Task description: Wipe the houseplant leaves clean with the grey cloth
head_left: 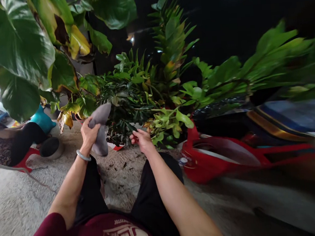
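Observation:
In the head view, a folded grey cloth [101,116] is gripped between the thumb and fingers of my left hand [90,134], held upright in front of the plants. My right hand [143,140] has its fingers curled in a pinch at the tip of a dark green leaf [129,127], at the lower edge of a leafy potted plant [120,122]. Part of a white and red pot [115,146] shows beneath the foliage between my hands. Lighter green leaves [168,124] hang just right of my right hand.
Large broad leaves [20,45], some yellowed, overhang the upper left. A red basket-like container [203,161] stands at my right, blurred. At the left, another person [19,142] sits near a round grey pot [51,147]. Rough concrete floor [15,203] lies below.

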### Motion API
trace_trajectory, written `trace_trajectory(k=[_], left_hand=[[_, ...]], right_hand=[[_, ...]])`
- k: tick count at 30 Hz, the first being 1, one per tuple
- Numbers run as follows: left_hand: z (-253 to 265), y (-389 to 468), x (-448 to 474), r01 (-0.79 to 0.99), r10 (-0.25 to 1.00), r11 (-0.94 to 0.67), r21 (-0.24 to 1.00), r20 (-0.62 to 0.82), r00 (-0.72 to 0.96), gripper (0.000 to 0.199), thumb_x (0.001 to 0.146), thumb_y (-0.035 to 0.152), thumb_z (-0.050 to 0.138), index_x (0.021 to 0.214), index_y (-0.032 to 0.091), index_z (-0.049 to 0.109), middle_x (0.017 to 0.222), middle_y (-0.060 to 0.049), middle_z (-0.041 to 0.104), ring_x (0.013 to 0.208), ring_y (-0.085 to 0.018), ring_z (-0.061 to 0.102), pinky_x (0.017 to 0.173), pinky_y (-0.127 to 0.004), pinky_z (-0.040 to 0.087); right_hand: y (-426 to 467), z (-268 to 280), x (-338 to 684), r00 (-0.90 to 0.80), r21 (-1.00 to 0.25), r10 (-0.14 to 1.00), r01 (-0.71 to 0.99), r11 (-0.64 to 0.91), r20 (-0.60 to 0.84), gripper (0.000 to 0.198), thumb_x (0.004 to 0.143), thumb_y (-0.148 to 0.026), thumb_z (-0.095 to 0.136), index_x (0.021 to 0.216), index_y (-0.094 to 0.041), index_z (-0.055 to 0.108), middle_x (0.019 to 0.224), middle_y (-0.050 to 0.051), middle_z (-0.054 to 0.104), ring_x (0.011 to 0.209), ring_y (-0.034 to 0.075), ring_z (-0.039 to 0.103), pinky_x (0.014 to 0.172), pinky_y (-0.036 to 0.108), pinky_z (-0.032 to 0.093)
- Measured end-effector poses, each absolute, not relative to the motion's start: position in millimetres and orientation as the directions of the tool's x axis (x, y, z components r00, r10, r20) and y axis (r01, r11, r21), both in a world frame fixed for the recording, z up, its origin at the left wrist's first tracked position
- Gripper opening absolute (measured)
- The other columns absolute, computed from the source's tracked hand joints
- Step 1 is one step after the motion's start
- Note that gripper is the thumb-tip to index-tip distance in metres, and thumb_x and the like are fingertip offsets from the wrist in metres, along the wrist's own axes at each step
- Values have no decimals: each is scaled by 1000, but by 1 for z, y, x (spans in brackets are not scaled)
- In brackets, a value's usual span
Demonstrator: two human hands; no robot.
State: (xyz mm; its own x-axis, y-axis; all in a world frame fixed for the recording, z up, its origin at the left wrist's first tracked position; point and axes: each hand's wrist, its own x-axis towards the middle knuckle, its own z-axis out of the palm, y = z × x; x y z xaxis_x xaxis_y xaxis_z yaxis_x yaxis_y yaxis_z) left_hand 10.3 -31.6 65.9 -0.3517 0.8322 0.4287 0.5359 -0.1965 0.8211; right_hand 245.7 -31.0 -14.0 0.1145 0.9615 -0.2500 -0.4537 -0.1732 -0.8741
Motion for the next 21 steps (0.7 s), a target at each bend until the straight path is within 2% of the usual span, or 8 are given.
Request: trace_trajectory(k=[2, 4, 7, 10, 13, 16, 19, 21], left_hand=[[33, -55, 13, 505, 893, -116, 855, 313, -324, 36, 69, 25, 74, 105, 20, 70, 103, -6, 74, 100, -28, 69, 97, -46, 55], [22, -79, 20, 499, 917, -129, 857, 294, -269, 32, 71, 26, 73, 103, 23, 69, 101, -5, 74, 98, -27, 70, 95, -46, 56], [54, -91, 32, 507, 859, -267, 820, 441, -260, 34, 72, 26, 73, 106, 23, 69, 105, -4, 73, 102, -25, 69, 99, -43, 55], [115, -66, 38, 548, 715, -431, 717, 641, -278, 41, 74, 25, 72, 114, 23, 66, 116, -3, 71, 112, -24, 65, 104, -42, 51], [143, -32, 31, 563, 645, -475, 676, 703, -300, 43, 77, 25, 71, 119, 24, 64, 124, -3, 67, 119, -24, 60, 108, -41, 47], [110, -22, 18, 560, 697, -391, 730, 633, -338, 41, 74, 22, 71, 114, 21, 66, 119, -5, 69, 115, -24, 63, 106, -42, 48], [50, -46, 10, 537, 863, -203, 819, 409, -297, 35, 67, 22, 75, 102, 20, 70, 101, -6, 73, 99, -26, 69, 95, -43, 54], [29, -69, 10, 519, 918, -167, 839, 324, -228, 30, 68, 24, 74, 98, 23, 70, 94, -2, 73, 93, -25, 70, 91, -41, 57]], right_hand=[[-31, -15, 249, 117, -875, 960, -452, -176, -253, 32, 63, -29, 82, 73, -20, 54, 50, -3, 66, 34, 9, 52, 33, 18, 43], [-30, -16, 251, 116, -873, 959, -453, -180, -257, 31, 64, -28, 82, 73, -20, 53, 50, -2, 66, 34, 9, 52, 33, 18, 43], [-29, -17, 250, 111, -871, 959, -456, -185, -262, 33, 64, -28, 82, 76, -20, 52, 51, -3, 66, 34, 9, 52, 34, 19, 43], [-29, -16, 247, 103, -871, 960, -453, -189, -262, 35, 64, -31, 83, 74, -21, 51, 51, -4, 65, 35, 9, 52, 35, 19, 43], [-30, -14, 245, 105, -873, 960, -450, -187, -259, 35, 65, -32, 82, 70, -21, 50, 50, -4, 64, 34, 8, 51, 34, 18, 42], [-30, -14, 247, 117, -873, 958, -451, -185, -263, 34, 65, -31, 82, 71, -21, 51, 51, -4, 65, 33, 8, 51, 34, 18, 42], [-30, -15, 250, 122, -873, 954, -449, -193, -273, 33, 65, -29, 83, 75, -21, 53, 51, -4, 66, 34, 9, 52, 33, 18, 42], [-30, -15, 251, 116, -873, 953, -445, -201, -279, 32, 65, -28, 83, 75, -20, 54, 51, -3, 66, 34, 9, 53, 33, 19, 42]])
